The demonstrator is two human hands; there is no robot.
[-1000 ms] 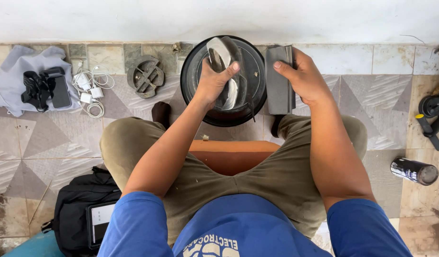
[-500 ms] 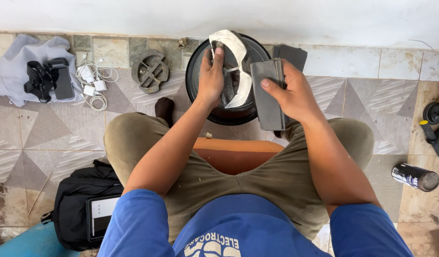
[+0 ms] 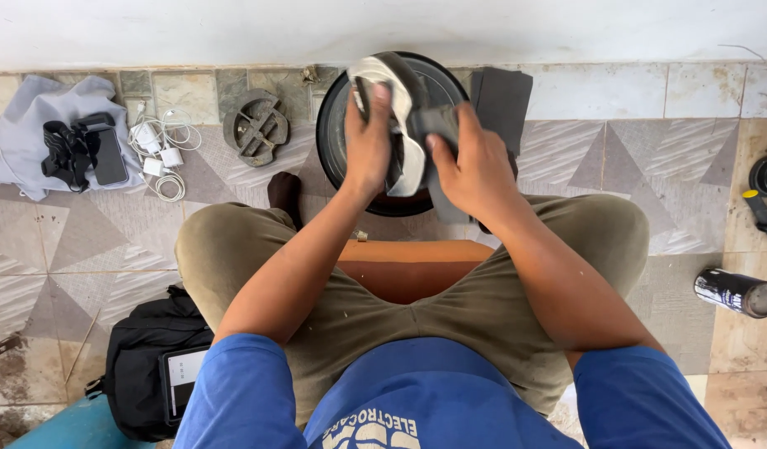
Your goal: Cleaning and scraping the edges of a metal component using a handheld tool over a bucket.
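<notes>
I sit on an orange stool over a round black pan on the tiled floor. My left hand grips a curved, whitish worn metal part and holds it upright above the pan. My right hand presses a folded dark grey sheet of sandpaper against that part. Another dark grey sheet lies on the floor just right of the pan.
A round rusty metal piece lies left of the pan. White chargers and cables and a phone with a black strap on grey cloth lie far left. A black bag sits lower left, a spray can at right.
My right hand took the dark sheet from beside the pan and brought it left onto the curved part. My left hand lifted the part upright.
</notes>
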